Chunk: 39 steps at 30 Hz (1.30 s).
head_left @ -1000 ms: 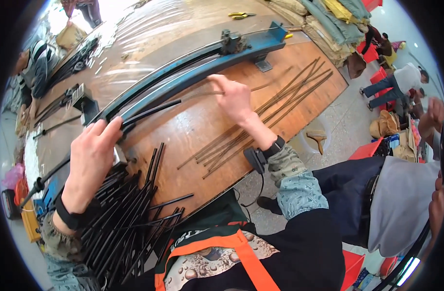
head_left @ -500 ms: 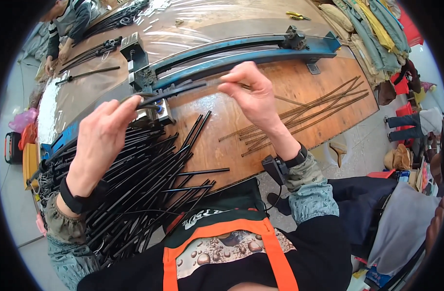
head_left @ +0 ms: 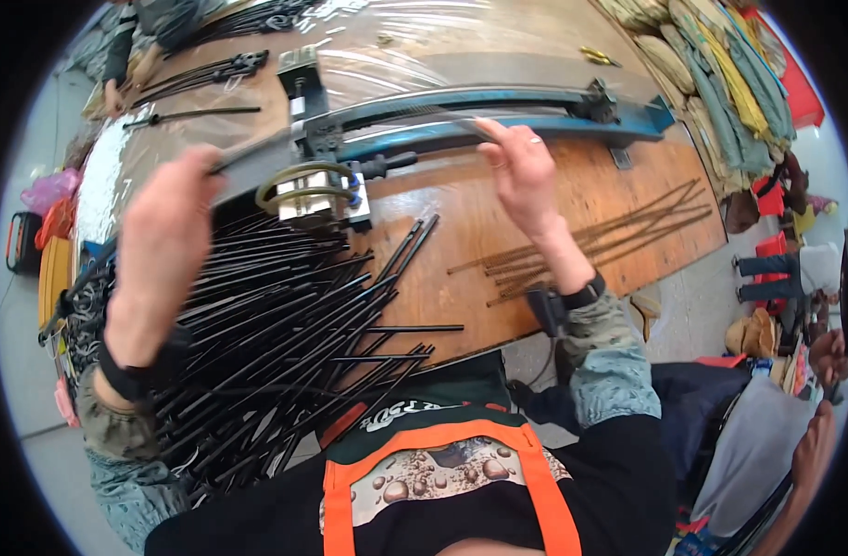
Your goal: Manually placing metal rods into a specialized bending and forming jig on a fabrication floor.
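My left hand (head_left: 169, 232), smeared by motion, is at the left above a heap of black tubes (head_left: 276, 306). It is closed on a black tube (head_left: 257, 150) that slants up to the right toward the blue metal rail fixture (head_left: 526, 125). My right hand (head_left: 526, 176) is over the wooden board, in front of the rail. Its thumb and forefinger pinch the end of a thin dark coil spring (head_left: 456, 116), which runs left in front of the rail and is blurred. Where spring and tube meet cannot be made out.
Several long brown coil springs (head_left: 618, 236) lie crossed on the wooden board (head_left: 424, 278). A metal clamp block with a looped hose (head_left: 313, 190) stands at the rail's left end. Yellow-handled pliers (head_left: 600, 57) lie at the back. A co-worker's hand (head_left: 115, 97) is at far left.
My hands have moved apart: the left one down and left with the black tube, the right one to the right. The whole view has shifted slightly.
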Each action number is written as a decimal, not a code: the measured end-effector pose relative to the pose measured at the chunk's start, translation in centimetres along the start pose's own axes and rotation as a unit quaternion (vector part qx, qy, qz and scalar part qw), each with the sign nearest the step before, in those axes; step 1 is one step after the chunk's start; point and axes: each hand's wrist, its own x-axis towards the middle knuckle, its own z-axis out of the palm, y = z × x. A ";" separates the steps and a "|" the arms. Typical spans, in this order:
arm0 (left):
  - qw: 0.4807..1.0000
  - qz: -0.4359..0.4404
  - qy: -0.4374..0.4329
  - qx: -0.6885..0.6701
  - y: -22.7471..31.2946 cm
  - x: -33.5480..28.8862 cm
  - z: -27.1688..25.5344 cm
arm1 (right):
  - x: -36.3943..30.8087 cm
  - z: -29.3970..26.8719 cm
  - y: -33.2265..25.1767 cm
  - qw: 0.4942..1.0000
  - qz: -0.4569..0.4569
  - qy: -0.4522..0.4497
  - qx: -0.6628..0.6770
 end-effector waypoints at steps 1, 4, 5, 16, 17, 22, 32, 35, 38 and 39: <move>0.996 -0.077 0.048 0.010 -1.6 -0.3 -1.1 | -0.1 0.8 0.5 1.000 -0.008 -0.001 0.009; 0.994 -0.049 0.091 0.037 -3.3 -0.5 -3.8 | 0.9 3.2 0.3 0.964 0.187 -0.116 0.152; 0.993 -0.032 0.106 0.047 -3.7 -0.9 -4.4 | 2.3 4.5 -0.7 0.963 0.181 -0.119 0.158; 0.973 -0.211 0.086 0.021 -8.2 -8.8 -7.2 | 12.4 15.5 -6.2 0.932 0.041 -0.223 0.282; 0.973 -0.215 0.081 0.029 -8.6 -9.4 -7.0 | 12.4 15.7 -6.4 0.931 0.040 -0.229 0.281; 0.976 -0.203 0.080 0.019 -10.2 -9.5 -5.6 | 13.3 17.2 -6.7 0.923 -0.002 -0.303 0.235; 0.982 -0.179 -0.023 0.058 -11.9 -8.0 -2.3 | 10.2 11.3 -1.1 0.978 -0.148 -0.147 -0.019; 0.991 -0.105 -0.056 0.053 -11.6 -5.0 1.8 | 7.8 6.4 2.7 0.971 -0.095 -0.204 -0.084; 0.996 -0.061 -0.045 -0.048 -10.5 -1.0 6.3 | 6.5 2.8 4.9 0.976 -0.049 -0.186 -0.104; 0.995 -0.049 -0.061 -0.060 -9.8 1.0 8.1 | 5.9 1.5 5.6 0.975 -0.048 -0.185 -0.115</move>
